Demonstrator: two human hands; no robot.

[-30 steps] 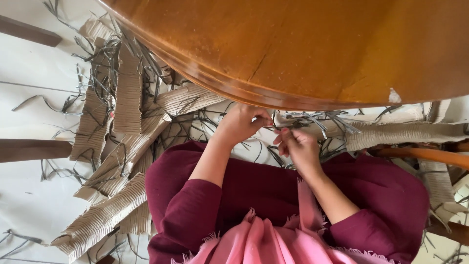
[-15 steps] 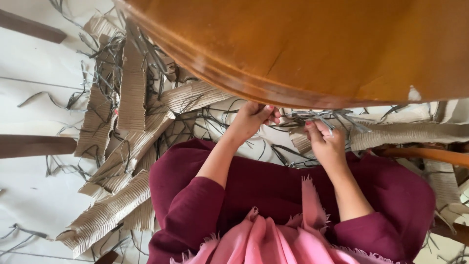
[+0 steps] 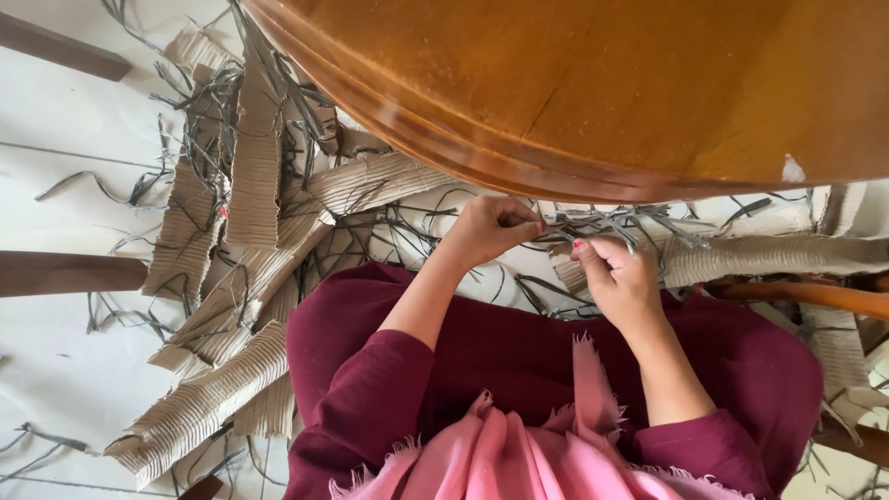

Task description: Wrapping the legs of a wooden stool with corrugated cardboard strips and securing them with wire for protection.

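Pinching a bundle of thin grey strips (image 3: 611,224) just below the round polished wooden table (image 3: 593,93), the left hand (image 3: 491,230) is closing back in toward the gripping right hand (image 3: 619,278) (gap narrower than half a second ago), suggesting continued gathering.

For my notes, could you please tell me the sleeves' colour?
Dark maroon sleeves, clearest in the head view.

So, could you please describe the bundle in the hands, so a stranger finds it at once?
Look just below the curved edge of the wooden table. There both hands pinch a bundle of thin grey strips. Unlike the loose strips on the floor, it is lifted and gathered.
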